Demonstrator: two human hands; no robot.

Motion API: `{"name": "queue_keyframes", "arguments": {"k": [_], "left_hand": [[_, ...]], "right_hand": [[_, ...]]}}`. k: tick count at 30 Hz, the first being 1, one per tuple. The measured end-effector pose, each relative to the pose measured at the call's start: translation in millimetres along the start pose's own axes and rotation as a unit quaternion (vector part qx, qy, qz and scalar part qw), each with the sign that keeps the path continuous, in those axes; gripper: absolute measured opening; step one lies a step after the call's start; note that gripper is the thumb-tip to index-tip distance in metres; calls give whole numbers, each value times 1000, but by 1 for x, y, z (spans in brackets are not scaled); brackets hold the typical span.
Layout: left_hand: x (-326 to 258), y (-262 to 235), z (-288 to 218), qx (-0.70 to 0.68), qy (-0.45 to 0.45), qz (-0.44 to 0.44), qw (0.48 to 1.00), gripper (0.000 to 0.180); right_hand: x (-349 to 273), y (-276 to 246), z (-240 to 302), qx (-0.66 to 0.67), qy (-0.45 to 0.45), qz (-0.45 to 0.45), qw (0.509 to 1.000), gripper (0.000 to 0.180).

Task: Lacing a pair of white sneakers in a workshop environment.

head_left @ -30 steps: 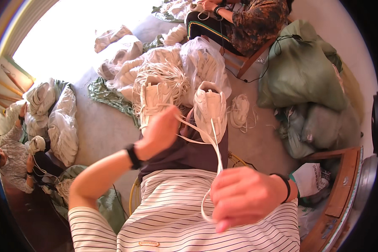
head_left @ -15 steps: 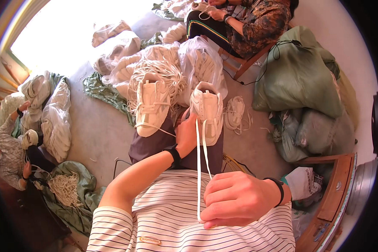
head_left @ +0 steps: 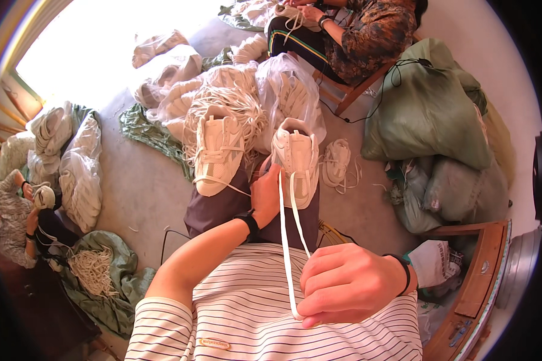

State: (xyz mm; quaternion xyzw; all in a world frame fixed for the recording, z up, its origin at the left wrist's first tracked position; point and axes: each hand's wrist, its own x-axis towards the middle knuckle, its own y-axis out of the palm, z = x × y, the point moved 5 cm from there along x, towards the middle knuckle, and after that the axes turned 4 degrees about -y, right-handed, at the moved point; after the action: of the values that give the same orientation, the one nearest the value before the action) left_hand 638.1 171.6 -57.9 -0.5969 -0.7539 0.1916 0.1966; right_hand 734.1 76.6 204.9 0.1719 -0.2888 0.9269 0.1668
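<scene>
Two off-white sneakers rest on my dark-trousered thighs. My left hand [head_left: 266,195] is closed on the near left side of the right-hand sneaker [head_left: 302,162], its fingers partly hidden. From that sneaker's front, two strands of a white shoelace [head_left: 285,243] run toward my body. My right hand [head_left: 346,286], in front of my striped shirt, is closed in a pinch on the lace. The left-hand sneaker [head_left: 218,150] has a lace across its front, with one end trailing toward my left wrist; neither hand grips it.
Loose laces [head_left: 238,102] lie heaped beyond the sneakers, beside bagged shoes [head_left: 292,90]. Another shoe [head_left: 337,161] is on the floor. Green sacks [head_left: 427,108] and a wooden drawer unit [head_left: 485,271] stand right. Co-workers handle shoes at far right and left.
My right hand has shifted slightly right, and the lace strands now slant and bow more. My left hand stays at the sneaker. The left co-worker's hands have come together around a shoe.
</scene>
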Motion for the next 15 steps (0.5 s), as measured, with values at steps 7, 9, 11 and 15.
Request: {"name": "queue_keyframes", "arguments": {"k": [7,9,11,15], "left_hand": [[1,-1,-2,10,41,-9,999,18],[0,-1,-1,10,54,-3,998,18],[-1,-2,-4,26,69,12,997,10],[0,-3,-10,45,94,24,994,10]], "right_hand": [[0,1,-3,9,8,0,1000,16],[-1,1,-4,9,9,-1,1000,14],[-3,1,-5,8,10,-1,1000,14],[-2,1,-3,3,8,12,1000,14]]}}
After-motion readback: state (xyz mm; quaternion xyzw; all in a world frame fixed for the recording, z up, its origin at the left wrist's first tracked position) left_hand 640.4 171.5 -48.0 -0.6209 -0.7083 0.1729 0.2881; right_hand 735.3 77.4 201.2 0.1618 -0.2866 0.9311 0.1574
